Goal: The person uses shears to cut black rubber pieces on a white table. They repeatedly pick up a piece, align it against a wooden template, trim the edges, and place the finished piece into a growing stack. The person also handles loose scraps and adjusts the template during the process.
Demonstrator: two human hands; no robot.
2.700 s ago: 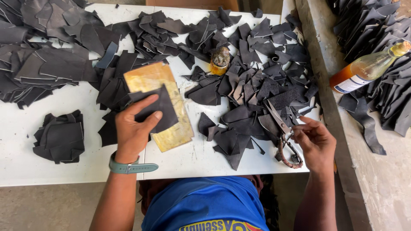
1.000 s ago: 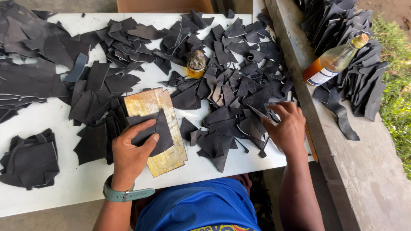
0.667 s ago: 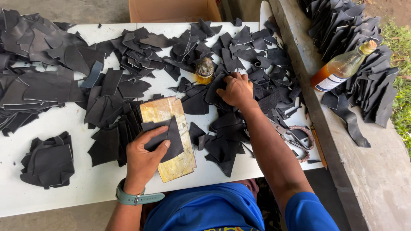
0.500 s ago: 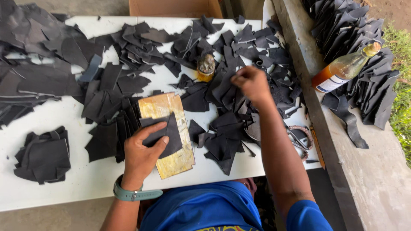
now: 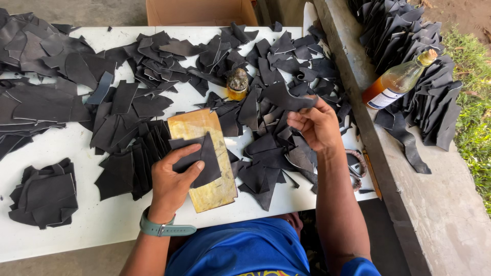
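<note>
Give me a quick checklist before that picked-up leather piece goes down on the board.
1. Right hand has a firm hold on the lifted black piece: ok, fingers pinch its edge.
2. Left hand pins the dark piece on the yellow board: ok, fingers lie flat on it.
3. Bare room on the board for another piece: ok, its near end is uncovered.
4. Scissors out of the way: ok, they lie at the table's right edge.
5. Small jar clear of the hand's path: cannot tell, it stands close among the scraps.
6. Bottle steady on the ledge: cannot tell.
</note>
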